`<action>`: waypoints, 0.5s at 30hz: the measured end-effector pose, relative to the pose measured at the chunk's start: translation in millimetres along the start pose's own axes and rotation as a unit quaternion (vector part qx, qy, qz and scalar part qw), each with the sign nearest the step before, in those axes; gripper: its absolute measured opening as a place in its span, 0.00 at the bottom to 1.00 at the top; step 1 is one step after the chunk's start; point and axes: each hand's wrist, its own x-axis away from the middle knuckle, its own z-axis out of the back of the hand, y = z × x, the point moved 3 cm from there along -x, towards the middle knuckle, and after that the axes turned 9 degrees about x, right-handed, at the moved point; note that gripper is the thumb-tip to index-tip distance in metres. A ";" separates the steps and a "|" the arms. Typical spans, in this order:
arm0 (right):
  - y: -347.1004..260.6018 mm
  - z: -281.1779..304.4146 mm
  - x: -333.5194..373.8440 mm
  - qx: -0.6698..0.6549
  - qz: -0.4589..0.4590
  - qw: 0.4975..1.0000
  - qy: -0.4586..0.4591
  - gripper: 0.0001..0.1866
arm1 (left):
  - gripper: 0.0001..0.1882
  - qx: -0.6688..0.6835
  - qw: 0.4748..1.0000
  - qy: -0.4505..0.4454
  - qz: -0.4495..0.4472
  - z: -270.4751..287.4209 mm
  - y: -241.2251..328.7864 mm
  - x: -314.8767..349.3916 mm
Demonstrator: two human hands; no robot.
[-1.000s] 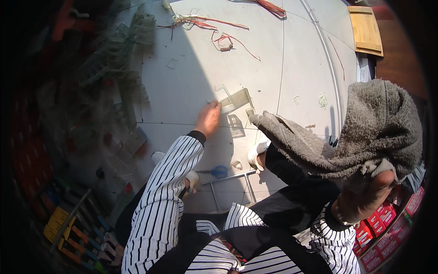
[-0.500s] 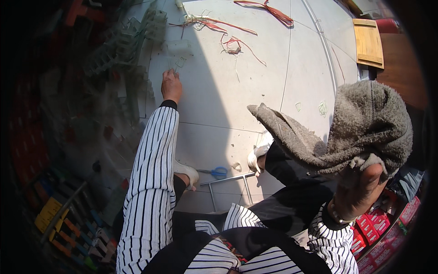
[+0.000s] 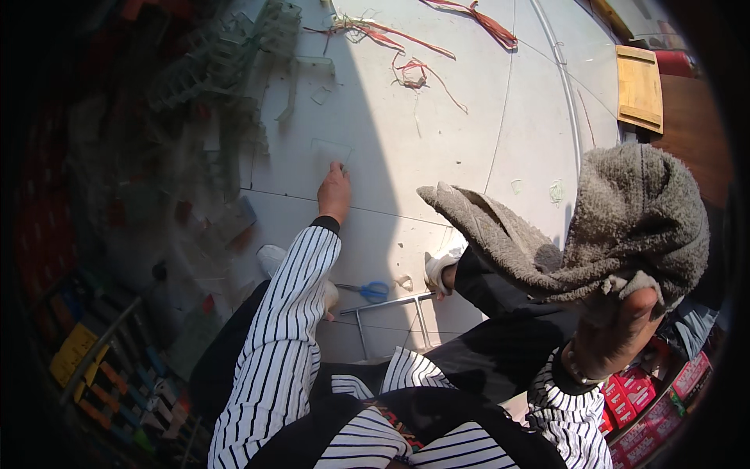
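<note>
And here's the left grip (image 3: 334,194), reaching low over the floor (image 3: 437,160), fingers curled in — a faint clear outline (image 3: 332,146) shows just beyond the fingertips, but I can't tell whether it's held or whether those fingers are empty. The right grip (image 3: 617,336) is clenched round a grey towel (image 3: 641,215), bunched above it, one end drooping out to its left.

To handle clear plastic well, I'd say, pinch it by a firm edge with thumb and fingertips, keep that hand low, and let go only once the piece is resting. That towel wants holding clear, so its loose end doesn't drag across anything.

Now the change: compared with half a second earlier, the left grip is back nearer the body and further right. A clear angled strip (image 3: 292,92) now lies beyond and left of it, beside the heap of clear pieces (image 3: 207,78) — while the right grip keeps its hold, and the blue-handled scissors (image 3: 373,291) stay put, on the body side of the left grip.
</note>
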 end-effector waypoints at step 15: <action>-8.9 -13.2 -3.2 0.005 -0.043 0.998 -0.038 0.43 | 0.14 -0.162 0.918 0.240 -0.270 107.5 55.3 -94.1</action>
